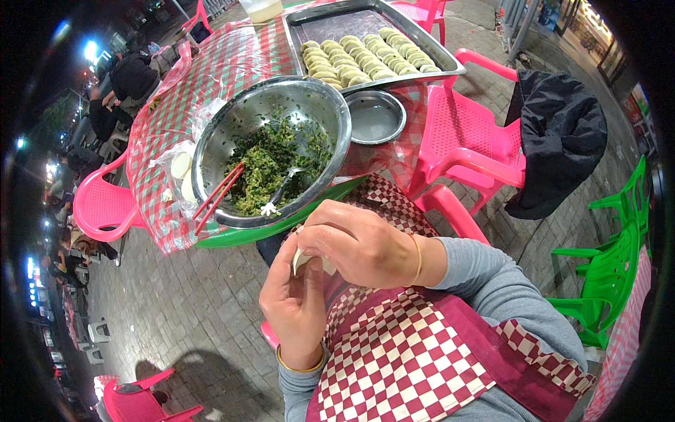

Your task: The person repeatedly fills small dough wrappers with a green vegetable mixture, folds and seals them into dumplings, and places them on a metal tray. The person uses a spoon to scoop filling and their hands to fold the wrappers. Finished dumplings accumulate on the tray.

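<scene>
Both hands meet over my lap around a pale dough wrapper (301, 259). My left hand (298, 300) holds it from below between thumb and fingers, and my right hand (353, 242) covers its top edge; whether it has filling inside is hidden. Just beyond, a large steel bowl (341, 113) leans on the table with chopped green filling (263, 163), red chopsticks (219, 198) and a spoon (285, 187) in it. Round wrappers (181, 164) lie in plastic at its left. Behind it, a metal tray (337, 25) bears rows of folded dumplings (364, 58).
A shallow metal dish (374, 117) of cloudy liquid sits right of the bowl on the checked tablecloth (163, 132). A plastic container (262, 9) stands at the back. Pink chairs (464, 121) surround the table, one with a black garment (556, 142). People sit at far left.
</scene>
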The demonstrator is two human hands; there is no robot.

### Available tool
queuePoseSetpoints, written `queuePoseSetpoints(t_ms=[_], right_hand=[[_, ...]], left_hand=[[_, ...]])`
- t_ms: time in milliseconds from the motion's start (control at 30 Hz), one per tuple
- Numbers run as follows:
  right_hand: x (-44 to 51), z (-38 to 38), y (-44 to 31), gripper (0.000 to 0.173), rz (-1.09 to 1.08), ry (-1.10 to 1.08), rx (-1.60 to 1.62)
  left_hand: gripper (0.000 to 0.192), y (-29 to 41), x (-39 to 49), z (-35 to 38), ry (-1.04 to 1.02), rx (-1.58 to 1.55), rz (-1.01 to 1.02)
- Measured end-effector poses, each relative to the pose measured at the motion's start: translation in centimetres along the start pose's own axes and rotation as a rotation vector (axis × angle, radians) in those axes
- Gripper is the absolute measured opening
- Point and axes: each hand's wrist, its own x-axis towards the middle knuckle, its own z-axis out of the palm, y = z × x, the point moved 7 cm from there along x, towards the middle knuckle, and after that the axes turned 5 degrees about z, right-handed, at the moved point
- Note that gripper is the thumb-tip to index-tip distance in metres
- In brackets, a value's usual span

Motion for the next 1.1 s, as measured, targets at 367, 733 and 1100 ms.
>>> queuePoseSetpoints(t_ms=[367, 733, 1100], right_hand=[[-0.2, 0.3, 0.3, 0.024, 0.048, 0.018, 0.023], [-0.5, 0.6, 0.4, 0.03, 0.115, 0.02, 0.089], [-1.0, 0.9, 1.7, 0.046, 0.38, 0.045, 0.264]], left_hand=[[0.034, 0.0, 0.2, -0.4, 0.062, -0.068, 0.014], [0.026, -1.2, 0.6, -0.6, 0.183, -0.249, 0.001], [0.021, 0.7, 0.7, -1.3, 0.281, 0.087, 0.27]])
